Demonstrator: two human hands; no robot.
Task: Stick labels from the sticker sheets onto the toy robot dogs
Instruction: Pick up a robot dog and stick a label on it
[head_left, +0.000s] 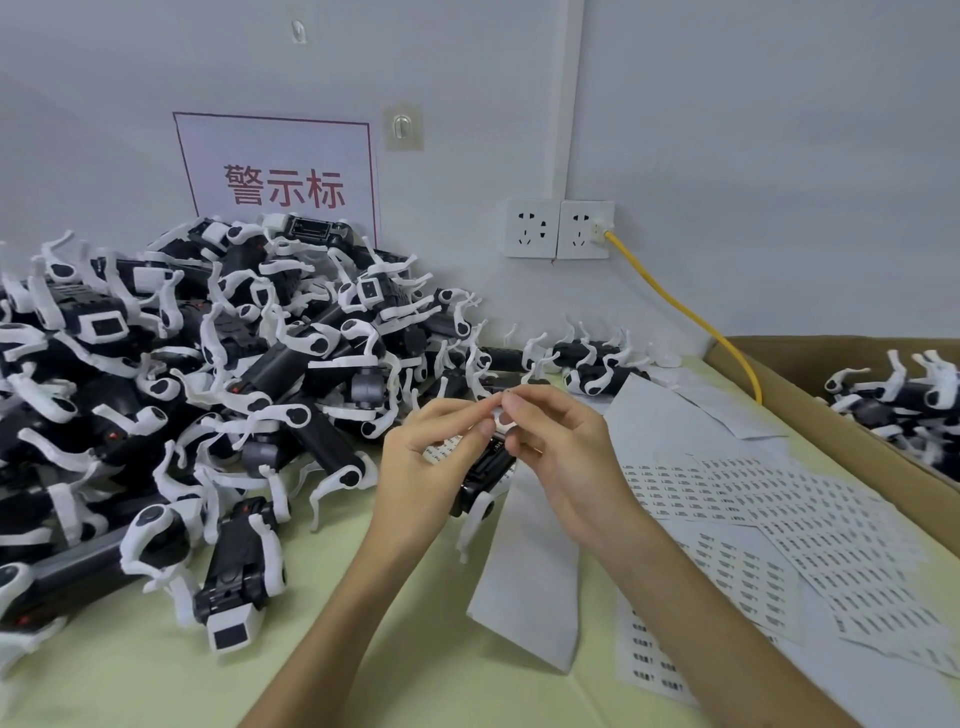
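A black-and-white toy robot dog (483, 475) lies belly-up between my hands above the table. My left hand (431, 457) cradles it from the left, its fingertips pinching at the top beside the dog's white leg. My right hand (561, 457) curls its fingers over the dog's upper end, thumb and forefinger meeting the left fingertips; a small label may be pinched there, too small to tell. Sticker sheets (769, 519) with rows of small printed labels lie spread to the right.
A large pile of robot dogs (208, 364) fills the left of the pale green table (363, 649). A cardboard box (831, 415) at right holds more dogs. A blank backing strip (535, 561) lies under my hands. A yellow cable (685, 312) runs from the wall socket.
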